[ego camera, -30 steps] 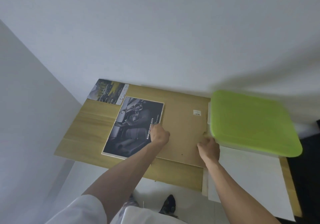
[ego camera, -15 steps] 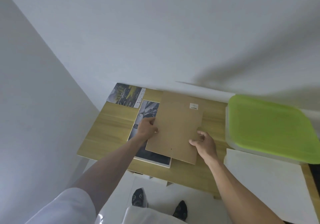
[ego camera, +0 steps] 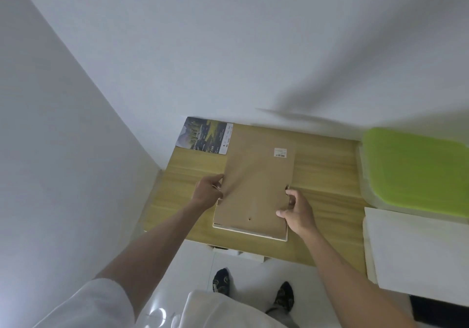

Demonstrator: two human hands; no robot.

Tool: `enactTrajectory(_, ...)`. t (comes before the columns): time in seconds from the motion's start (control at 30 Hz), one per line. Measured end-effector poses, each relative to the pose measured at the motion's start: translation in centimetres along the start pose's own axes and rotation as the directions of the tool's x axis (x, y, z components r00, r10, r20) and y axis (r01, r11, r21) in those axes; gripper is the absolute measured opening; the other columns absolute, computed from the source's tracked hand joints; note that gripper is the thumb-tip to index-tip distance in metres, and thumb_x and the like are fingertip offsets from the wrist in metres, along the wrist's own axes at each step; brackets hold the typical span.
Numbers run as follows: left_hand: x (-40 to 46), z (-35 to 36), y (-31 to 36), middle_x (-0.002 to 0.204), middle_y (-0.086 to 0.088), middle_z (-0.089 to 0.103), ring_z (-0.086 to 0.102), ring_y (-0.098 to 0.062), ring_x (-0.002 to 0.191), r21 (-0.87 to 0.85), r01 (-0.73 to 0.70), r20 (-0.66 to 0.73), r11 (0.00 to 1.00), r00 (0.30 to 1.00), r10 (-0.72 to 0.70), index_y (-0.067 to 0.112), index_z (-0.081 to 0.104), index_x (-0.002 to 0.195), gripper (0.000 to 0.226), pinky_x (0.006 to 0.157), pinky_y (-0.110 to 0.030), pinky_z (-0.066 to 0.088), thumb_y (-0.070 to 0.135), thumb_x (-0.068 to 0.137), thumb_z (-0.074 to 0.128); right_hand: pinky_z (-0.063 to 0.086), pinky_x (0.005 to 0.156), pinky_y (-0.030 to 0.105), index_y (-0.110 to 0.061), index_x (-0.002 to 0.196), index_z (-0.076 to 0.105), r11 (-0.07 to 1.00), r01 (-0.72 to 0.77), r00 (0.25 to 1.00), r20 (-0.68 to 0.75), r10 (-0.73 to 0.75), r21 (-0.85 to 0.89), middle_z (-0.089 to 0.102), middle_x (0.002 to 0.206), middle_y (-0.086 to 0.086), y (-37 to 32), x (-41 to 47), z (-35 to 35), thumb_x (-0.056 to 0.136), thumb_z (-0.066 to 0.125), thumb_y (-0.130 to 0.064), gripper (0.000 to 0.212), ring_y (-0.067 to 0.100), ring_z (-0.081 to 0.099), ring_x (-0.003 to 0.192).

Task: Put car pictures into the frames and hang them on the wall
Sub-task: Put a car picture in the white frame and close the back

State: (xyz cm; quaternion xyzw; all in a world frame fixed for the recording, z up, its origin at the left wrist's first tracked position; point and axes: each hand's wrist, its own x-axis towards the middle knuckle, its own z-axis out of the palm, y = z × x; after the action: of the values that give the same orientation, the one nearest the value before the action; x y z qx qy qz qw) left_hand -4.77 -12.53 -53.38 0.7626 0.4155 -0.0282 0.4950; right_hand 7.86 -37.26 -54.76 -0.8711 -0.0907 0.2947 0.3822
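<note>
Head view of a wooden table [ego camera: 327, 172] set against a white wall [ego camera: 228, 48]. A brown backing board [ego camera: 256, 183], bearing a small white label [ego camera: 280, 152] near its far right corner, lies on a white frame [ego camera: 253, 233], whose edge shows along the near side. The left hand [ego camera: 208, 191] grips the board's left edge with fingers curled around it; the right hand [ego camera: 295, 208] pinches the right edge near the near corner, thumb on top. A car picture [ego camera: 205, 136] lies flat at the table's far left corner, partly under the board. At right sit a green-lidded container [ego camera: 416, 167] and, nearer, a white sheet [ego camera: 416, 249]. Two dark shoes [ego camera: 221, 280] stand on the floor below.
</note>
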Motion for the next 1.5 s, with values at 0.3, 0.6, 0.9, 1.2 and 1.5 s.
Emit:
enactTrajectory(0.3, 0.2, 0.2, -1.2, 0.081, 0.001, 0.059, 0.053, -0.015, 0.068, 0.082, -0.042, 0.123, 0.996, 0.992, 0.032, 0.026, 0.073, 0.114, 0.06, 0.059, -0.023, 0.04, -0.01, 0.067, 0.07, 0.038, 0.076, 0.025, -0.014, 0.132, 0.056, 0.989, -0.053, 0.997, -0.06, 0.045, -0.134, 0.057, 0.106, 0.005, -0.2, -0.6, 0.9, 0.069, 0.079, 0.0, 0.069, 0.02, 0.057, 0.093)
enactTrajectory(0.6, 0.4, 0.3, -0.7, 0.087, -0.003, 0.054, 0.056, -0.016, 0.079, 0.262, -0.083, 0.15, 0.962, 0.988, 0.044, 0.007, 0.066, 0.124, 0.053, 0.066, -0.02, 0.039, -0.003, 0.073, 0.077, 0.043, 0.087, 0.022, -0.006, 0.138, 0.056, 0.944, -0.042, 0.998, -0.065, 0.022, -0.328, 0.046, 0.106, 0.005, -0.7, -0.5, 2.1, 0.077, 0.068, 0.004, 0.063, 0.021, 0.062, 0.089)
enactTrajectory(0.9, 1.9, 0.5, 2.4, 0.116, -0.01, 0.056, 0.058, -0.029, 0.106, 0.741, -0.394, 0.358, 0.544, 0.917, 0.177, 0.002, 0.071, 0.1, 0.038, 0.078, -0.037, 0.05, 0.02, 0.069, 0.085, 0.036, 0.11, 0.039, -0.006, 0.15, 0.024, 0.572, 0.079, 0.996, 0.091, -0.008, -0.816, 0.016, 0.153, 0.017, -4.0, 1.6, 0.5, 0.068, 0.087, -0.037, 0.107, 0.032, 0.028, 0.14)
enactTrajectory(1.2, 5.9, 1.8, 4.0, 0.158, -0.024, -0.02, -0.013, -0.036, 0.149, 0.795, -0.487, 0.494, 0.363, 0.866, 0.079, -0.005, -0.012, 0.15, 0.151, 0.122, -0.045, 0.015, 0.026, 0.05, 0.096, -0.002, 0.123, 0.047, -0.002, 0.152, -0.023, 0.385, 0.379, 0.907, 0.42, 0.025, -0.841, -0.03, 0.159, 0.017, -4.3, 6.8, -0.3, 0.058, 0.09, -0.049, 0.154, 0.03, -0.02, 0.15)
enactTrajectory(1.5, 7.7, 1.2, 3.7, 0.157, -0.021, -0.027, -0.022, -0.031, 0.146, 0.775, -0.558, 0.577, 0.297, 0.816, 0.025, -0.002, -0.016, 0.15, 0.155, 0.122, -0.041, 0.017, 0.047, 0.05, 0.092, -0.006, 0.123, 0.044, -0.001, 0.151, -0.023, 0.368, 0.462, 0.868, 0.496, -0.002, -0.807, -0.029, 0.159, 0.018, -4.0, 8.0, -1.0, 0.055, 0.088, -0.056, 0.157, 0.028, -0.02, 0.15)
